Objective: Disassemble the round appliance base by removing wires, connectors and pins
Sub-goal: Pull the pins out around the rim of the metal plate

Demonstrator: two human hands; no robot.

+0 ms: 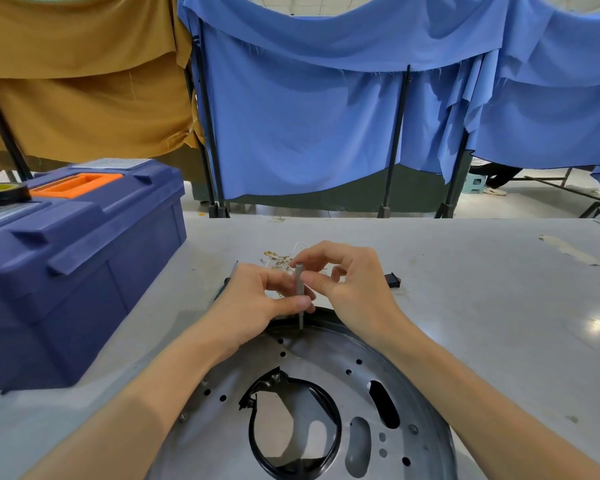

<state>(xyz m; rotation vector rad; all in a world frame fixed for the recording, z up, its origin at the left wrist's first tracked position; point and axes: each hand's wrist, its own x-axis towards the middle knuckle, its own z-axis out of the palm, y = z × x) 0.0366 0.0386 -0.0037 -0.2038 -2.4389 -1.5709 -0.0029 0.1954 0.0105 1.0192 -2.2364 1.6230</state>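
Observation:
The round metal appliance base (329, 382) lies flat on the table in front of me, with several holes and a black-rimmed central opening (293, 427). A thin grey screwdriver (299, 289) stands upright with its tip at the far rim of the base. My left hand (257, 303) pinches the lower shaft between thumb and fingers. My right hand (347, 275) pinches the top of the handle with its fingertips. Behind my hands lies a tangle of white wires with brass connectors (278, 259), partly hidden by my fingers.
A large blue toolbox (80, 258) with an orange handle stands at the left, a roll of black tape (0, 194) on its lid. A small black part (394, 280) lies right of my right hand. A dark tool (227, 280) peeks out beside my left hand. Blue and tan curtains hang behind the grey table (482, 306).

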